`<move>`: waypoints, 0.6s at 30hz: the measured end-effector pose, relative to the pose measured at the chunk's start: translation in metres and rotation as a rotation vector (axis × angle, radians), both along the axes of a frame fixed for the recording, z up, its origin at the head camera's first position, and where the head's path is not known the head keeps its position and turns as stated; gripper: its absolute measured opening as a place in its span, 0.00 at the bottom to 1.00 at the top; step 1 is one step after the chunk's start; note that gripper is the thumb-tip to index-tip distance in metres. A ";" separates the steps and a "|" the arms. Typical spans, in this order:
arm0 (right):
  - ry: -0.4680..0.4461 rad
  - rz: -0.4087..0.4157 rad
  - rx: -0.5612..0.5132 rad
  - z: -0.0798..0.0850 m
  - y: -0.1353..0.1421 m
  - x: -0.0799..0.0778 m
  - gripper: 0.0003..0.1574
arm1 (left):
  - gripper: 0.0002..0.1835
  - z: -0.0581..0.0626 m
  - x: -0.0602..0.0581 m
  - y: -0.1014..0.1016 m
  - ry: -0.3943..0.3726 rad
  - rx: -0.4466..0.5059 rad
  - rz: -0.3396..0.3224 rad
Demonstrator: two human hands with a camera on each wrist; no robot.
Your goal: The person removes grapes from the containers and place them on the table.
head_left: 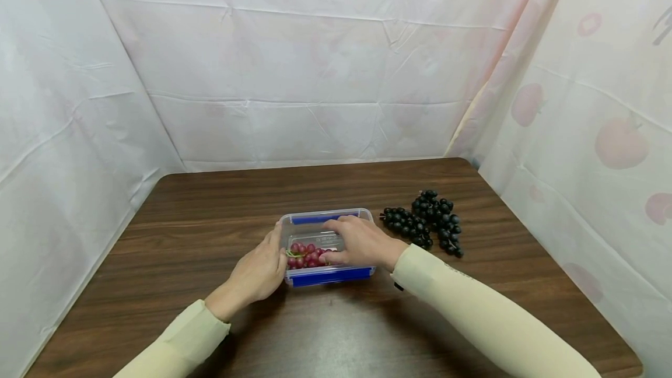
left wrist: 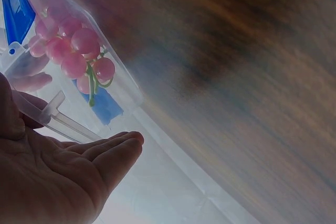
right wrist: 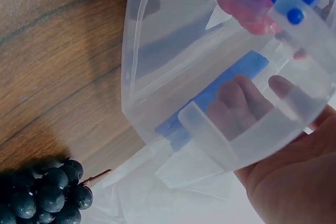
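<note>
A clear plastic food container point(head_left: 329, 273) with blue clips stands on the wooden table. Inside, toward its left near corner, lies a bunch of red grapes point(head_left: 310, 255) with a green stem. At the left end, my left hand point(head_left: 258, 268) holds the container's wall, its fingers long and straight outside while the thumb is at the rim. My right hand point(head_left: 359, 241) reaches over the right rim, and its fingertips point(right wrist: 231, 95) show through the clear wall. The right thumb is close to the grapes; whether it touches them I cannot tell.
Bunches of black grapes point(head_left: 430, 217) lie on the table point(head_left: 220, 203) just right of the container, beside my right hand. White curtains point(head_left: 315, 74) hang behind the table and at both sides.
</note>
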State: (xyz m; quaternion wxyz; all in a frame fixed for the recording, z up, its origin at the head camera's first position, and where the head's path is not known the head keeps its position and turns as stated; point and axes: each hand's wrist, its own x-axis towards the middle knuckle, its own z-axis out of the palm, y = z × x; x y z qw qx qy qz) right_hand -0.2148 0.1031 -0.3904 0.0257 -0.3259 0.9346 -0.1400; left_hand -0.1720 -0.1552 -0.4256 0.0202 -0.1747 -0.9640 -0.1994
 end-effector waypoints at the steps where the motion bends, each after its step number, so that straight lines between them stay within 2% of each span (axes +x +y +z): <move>1: -0.001 0.000 0.002 0.000 0.000 0.000 0.45 | 0.35 0.000 0.000 0.000 0.002 0.000 0.000; 18: -0.051 -0.013 0.003 0.002 -0.007 0.000 0.45 | 0.35 0.001 0.001 0.000 0.014 -0.005 -0.001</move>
